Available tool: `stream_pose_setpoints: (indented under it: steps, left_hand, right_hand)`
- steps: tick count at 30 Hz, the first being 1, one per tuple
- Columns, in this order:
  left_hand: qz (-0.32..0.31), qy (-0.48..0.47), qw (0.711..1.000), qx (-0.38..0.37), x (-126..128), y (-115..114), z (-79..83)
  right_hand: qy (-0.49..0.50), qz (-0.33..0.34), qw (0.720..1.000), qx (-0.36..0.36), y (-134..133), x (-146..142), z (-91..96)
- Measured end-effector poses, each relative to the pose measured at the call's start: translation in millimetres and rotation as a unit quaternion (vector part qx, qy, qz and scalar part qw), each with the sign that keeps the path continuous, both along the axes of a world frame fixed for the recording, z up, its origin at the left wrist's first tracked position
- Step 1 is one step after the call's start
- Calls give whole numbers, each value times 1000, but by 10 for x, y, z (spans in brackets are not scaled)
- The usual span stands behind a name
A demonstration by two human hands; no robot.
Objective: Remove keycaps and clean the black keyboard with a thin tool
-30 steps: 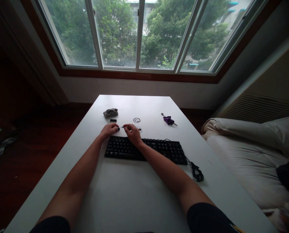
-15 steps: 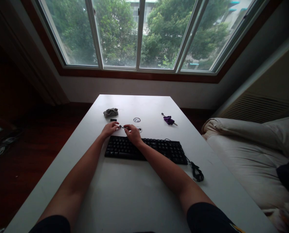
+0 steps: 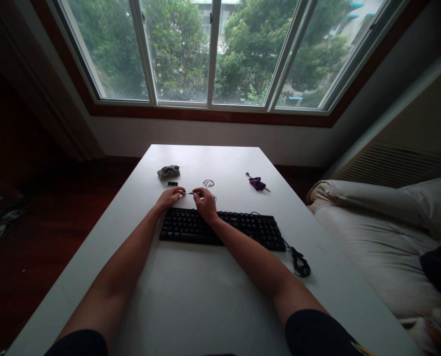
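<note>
My left hand [image 3: 169, 197] and my right hand [image 3: 204, 201] meet just beyond the far edge of a black keyboard [image 3: 220, 228] on a white table [image 3: 191, 296]. Both hands are pinched on the ends of a thin dark stick-like tool [image 3: 189, 193] stretched between the fingertips. What exactly it is I cannot make out. A small black keycap-like piece [image 3: 172, 183] lies on the table just past my left hand.
A crumpled grey cloth [image 3: 168, 171] lies at the far left of the table. A purple-tipped brush [image 3: 257, 183] lies far right, and a small ring-shaped object [image 3: 208, 183] in the middle. The keyboard's coiled cable [image 3: 300, 262] sits right. A white sofa [image 3: 383, 232] flanks the table.
Both hands have lifted slightly away from the keyboard's edge, and the thin tool between them now sits a little farther up the table.
</note>
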State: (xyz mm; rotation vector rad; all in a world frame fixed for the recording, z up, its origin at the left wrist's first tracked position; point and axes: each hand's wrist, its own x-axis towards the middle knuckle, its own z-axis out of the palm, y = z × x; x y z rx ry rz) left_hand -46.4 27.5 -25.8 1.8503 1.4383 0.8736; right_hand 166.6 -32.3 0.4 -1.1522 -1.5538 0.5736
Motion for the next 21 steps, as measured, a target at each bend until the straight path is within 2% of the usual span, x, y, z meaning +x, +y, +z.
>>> stream_pose_setpoints:
  steps: [13, 21]
  left_hand:
    - [-8, 42, 999, 31, -19, 103, -104]
    - [-7, 65, 997, 41, -13, 74, -106]
  right_hand:
    - [13, 15, 1000, -2, -1, -1, -12]
    - [18, 26, 999, -5, -9, -3, -2]
